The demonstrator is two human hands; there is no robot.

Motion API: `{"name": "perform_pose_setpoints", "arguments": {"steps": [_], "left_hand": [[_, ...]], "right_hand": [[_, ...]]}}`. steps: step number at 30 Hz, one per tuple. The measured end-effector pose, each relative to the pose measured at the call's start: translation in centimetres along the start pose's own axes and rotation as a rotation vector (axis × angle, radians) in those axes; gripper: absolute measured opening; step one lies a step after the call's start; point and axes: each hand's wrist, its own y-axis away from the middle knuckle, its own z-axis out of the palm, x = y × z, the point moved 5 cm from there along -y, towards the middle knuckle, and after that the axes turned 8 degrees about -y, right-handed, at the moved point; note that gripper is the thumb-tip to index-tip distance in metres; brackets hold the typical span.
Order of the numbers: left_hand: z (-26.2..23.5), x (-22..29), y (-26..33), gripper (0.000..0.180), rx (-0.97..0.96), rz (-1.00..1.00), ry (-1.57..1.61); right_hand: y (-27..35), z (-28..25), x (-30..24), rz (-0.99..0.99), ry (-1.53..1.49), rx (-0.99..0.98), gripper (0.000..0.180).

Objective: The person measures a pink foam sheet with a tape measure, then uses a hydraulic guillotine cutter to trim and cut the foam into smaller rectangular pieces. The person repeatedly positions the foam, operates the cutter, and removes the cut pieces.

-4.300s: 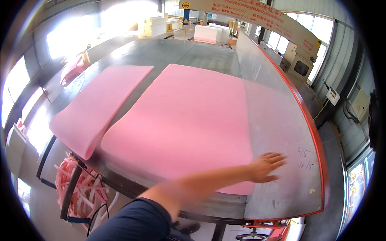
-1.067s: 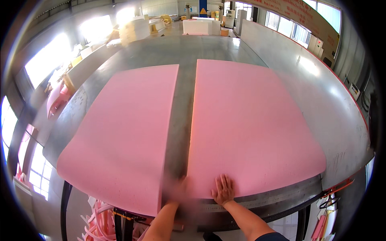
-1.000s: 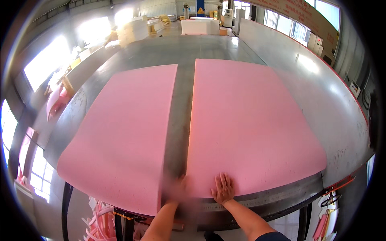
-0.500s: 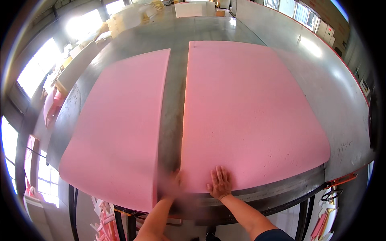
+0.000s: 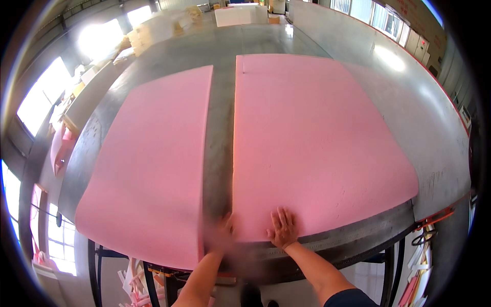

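Observation:
A large pink foam sheet point(image 5: 312, 138) lies flat on the grey metal table point(image 5: 219, 128). My right hand point(image 5: 284, 228) rests palm down on its near edge, open, with the fingers stretched forward. My left hand point(image 5: 223, 231) is at the sheet's near left corner, against its cut side. A smeared patch blurs much of this hand, but its fingers appear stretched out. To the left, across a narrow gap, lies a second pink foam sheet point(image 5: 148, 163). Near the far left corner of the right sheet, a thin dark line point(image 5: 243, 70) shows.
A raised metal panel point(image 5: 419, 102) with a red rim flanks the table's right. At the far end stands a white block point(image 5: 240, 15). Pale foam blocks point(image 5: 148, 38) are stacked at the far left. Pink and white offcuts point(image 5: 137, 284) lie below the table.
The view has shifted slightly. The right sheet and both hands appear a little farther from the table's near edge, and the thin line reaches farther into the sheet.

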Motion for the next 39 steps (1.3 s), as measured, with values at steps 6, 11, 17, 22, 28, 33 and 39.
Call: {"name": "perform_pose_setpoints", "arguments": {"steps": [6,11,17,22,28,33,39], "left_hand": [[-0.8,-0.5,-0.8,0.055,-0.023,0.007,0.026],[-2.8,-1.7,-5.0,0.054,-0.001,0.040,0.015],[-2.7,-1.8,-8.4,0.052,-0.005,0.013,0.079],[-2.1,-3.4,-12.6,0.050,0.008,0.017,0.167],[-1.2,-5.5,-20.5,0.047,0.000,0.044,0.162],[-1.1,-7.2,-25.4,0.046,0.012,0.135,0.006],[-0.9,-9.4,-29.1,0.047,-0.037,0.004,0.092]], "right_hand": [[-0.5,0.7,-0.2,0.044,0.033,-0.051,0.058],[-4.5,1.2,0.3,0.075,0.008,-0.053,0.059],[-7.5,1.1,1.4,0.097,0.018,-0.075,0.057],[-11.3,2.4,3.0,0.091,-0.009,-0.058,0.058],[-18.2,4.3,6.1,0.091,0.000,-0.039,0.058],[-23.2,5.1,7.4,0.071,0.025,0.004,0.058],[-26.7,6.5,8.3,0.091,-0.018,0.001,0.059]]}}
